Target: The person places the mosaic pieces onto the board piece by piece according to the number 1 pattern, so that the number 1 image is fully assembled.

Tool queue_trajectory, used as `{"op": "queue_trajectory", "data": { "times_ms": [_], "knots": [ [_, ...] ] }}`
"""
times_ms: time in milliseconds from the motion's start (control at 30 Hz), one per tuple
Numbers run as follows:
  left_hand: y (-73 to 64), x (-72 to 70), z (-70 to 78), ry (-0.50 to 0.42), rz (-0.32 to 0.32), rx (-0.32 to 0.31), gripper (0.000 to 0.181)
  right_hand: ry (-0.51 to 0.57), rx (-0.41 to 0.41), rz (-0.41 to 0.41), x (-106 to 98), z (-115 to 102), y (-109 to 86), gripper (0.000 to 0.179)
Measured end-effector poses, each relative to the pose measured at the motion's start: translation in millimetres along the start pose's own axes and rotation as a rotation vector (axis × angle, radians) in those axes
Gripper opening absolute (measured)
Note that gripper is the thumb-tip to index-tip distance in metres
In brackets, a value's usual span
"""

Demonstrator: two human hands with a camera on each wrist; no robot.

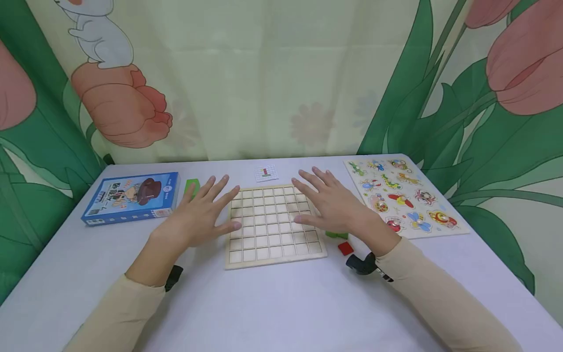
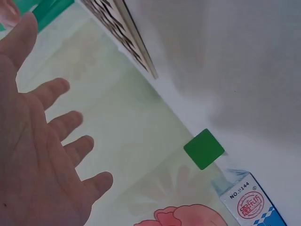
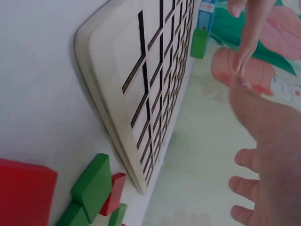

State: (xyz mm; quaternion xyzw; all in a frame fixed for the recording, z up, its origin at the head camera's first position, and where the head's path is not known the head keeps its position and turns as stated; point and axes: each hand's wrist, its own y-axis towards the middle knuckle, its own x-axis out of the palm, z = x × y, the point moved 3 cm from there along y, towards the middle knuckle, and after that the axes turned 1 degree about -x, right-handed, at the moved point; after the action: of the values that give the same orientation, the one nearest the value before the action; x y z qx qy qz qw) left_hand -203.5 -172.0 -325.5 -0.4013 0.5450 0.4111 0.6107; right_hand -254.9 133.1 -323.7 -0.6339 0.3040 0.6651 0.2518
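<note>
A pale wooden board with a square grid point(image 1: 268, 228) lies flat on the white table. My left hand point(image 1: 193, 220) hovers by its left edge, fingers spread and holding nothing. Over the board's right edge is my right hand point(image 1: 334, 205), also spread and holding nothing. A green block point(image 1: 192, 187) stands beyond the left hand, partly covered by its fingers in the head view. Below the right hand lie green blocks point(image 1: 336, 235) and a red block point(image 1: 345, 248). The right wrist view shows another red piece point(image 3: 114, 194) beside a green block point(image 3: 92, 184).
At the back left lies a blue box point(image 1: 129, 198) with a cartoon figure in a hat. A small card with a printed grid point(image 1: 266, 173) is behind the board. On the right rests a puzzle board with colourful animals point(image 1: 404, 198). A printed curtain point(image 1: 264, 98) hangs behind the table.
</note>
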Motion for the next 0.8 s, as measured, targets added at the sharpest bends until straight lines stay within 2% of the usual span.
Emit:
{"op": "queue_trajectory", "data": {
  "times_ms": [200, 400, 533, 800],
  "knots": [
    [-0.6, 4.2, -2.8, -0.049, -0.017, -0.004, 0.086, 0.080, 0.009, 0.033, 1, 21, -8.6, 0.088],
    [-0.5, 4.3, -5.0, -0.046, -0.079, -0.040, 0.087, 0.135, 0.033, 0.005, 5, 38, -15.1, 0.086],
    [0.0, 5.6, -3.5, -0.044, -0.115, -0.039, 0.089, 0.188, 0.053, -0.019, 7, 48, -22.3, 0.084],
    [0.3, 9.1, -1.7, -0.045, -0.156, -0.035, 0.093, 0.175, 0.120, -0.018, 6, 63, -40.4, 0.082]
  ]
}}
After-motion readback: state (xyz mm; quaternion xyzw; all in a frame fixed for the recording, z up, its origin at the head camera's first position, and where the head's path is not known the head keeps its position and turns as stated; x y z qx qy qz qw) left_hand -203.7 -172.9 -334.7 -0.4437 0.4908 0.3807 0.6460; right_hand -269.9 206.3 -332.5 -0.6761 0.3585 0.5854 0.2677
